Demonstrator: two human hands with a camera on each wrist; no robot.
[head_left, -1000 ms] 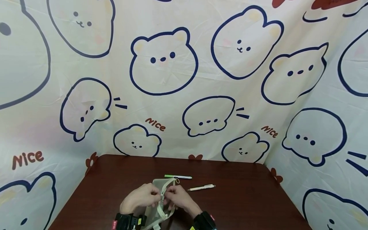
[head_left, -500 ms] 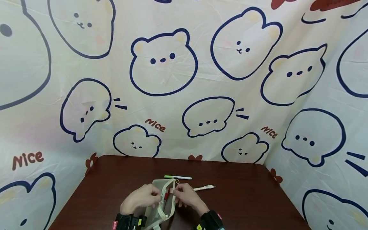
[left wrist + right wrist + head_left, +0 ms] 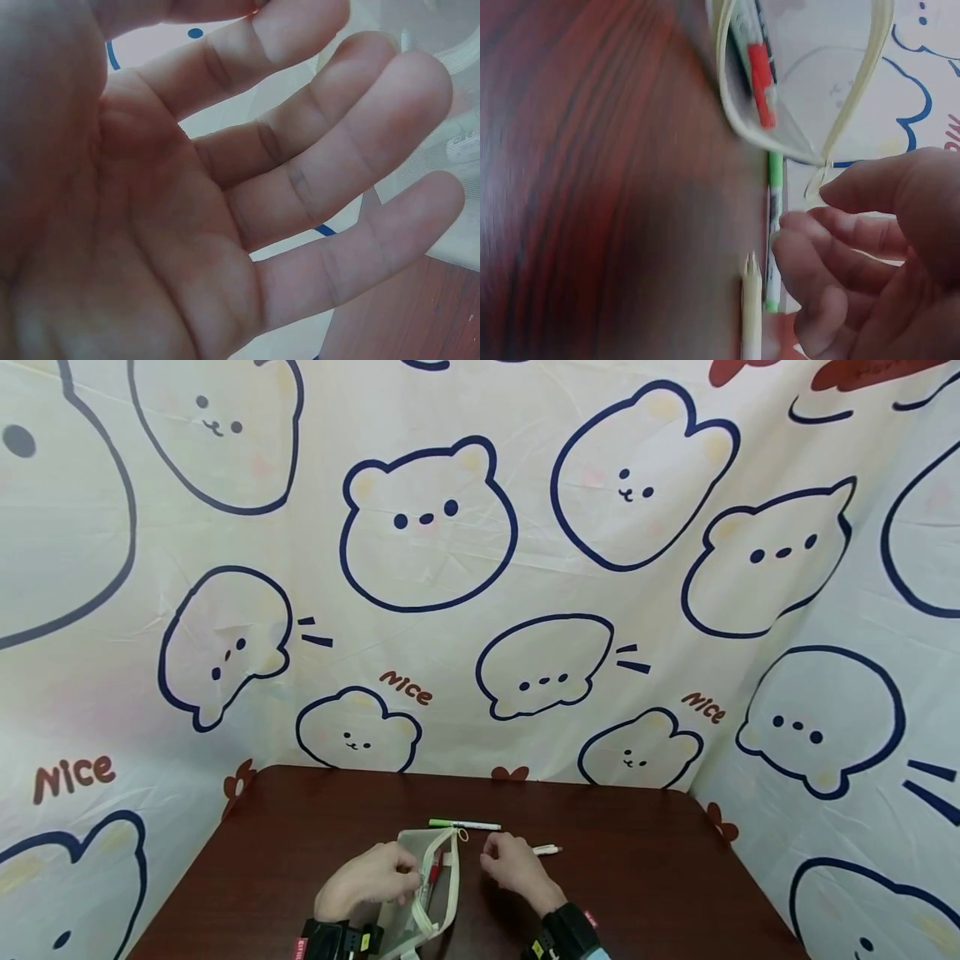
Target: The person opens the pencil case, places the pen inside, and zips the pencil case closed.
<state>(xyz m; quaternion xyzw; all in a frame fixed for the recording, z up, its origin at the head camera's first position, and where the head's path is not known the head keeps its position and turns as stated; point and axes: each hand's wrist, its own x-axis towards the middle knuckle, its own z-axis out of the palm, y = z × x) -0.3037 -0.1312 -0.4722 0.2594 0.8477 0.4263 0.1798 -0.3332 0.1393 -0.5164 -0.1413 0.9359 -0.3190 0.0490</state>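
A pale mesh pencil case [image 3: 454, 893] stands unzipped on the table, with a red and white pen [image 3: 435, 868] inside it. My left hand [image 3: 371, 881] holds the case's left rim; the left wrist view shows its lower fingers spread over the mesh. Right of the case, my right hand [image 3: 517, 867] hovers with nothing in its loosely bent fingers. It partly covers a cream and white pen [image 3: 547, 850], whose tip [image 3: 751, 266] shows in the right wrist view. Behind the case lies a white marker with green ends [image 3: 472, 825].
The dark brown table [image 3: 637, 877] runs back to a cloth [image 3: 427, 652] printed with cartoon bears, which also hangs along both sides. A zipper pull loop [image 3: 462, 835] sticks out at the case's far end.
My right hand has come out of the pencil case and moved right, to beside the cream and white pen. The red pen inside has come into sight. My left hand stays at the rim.
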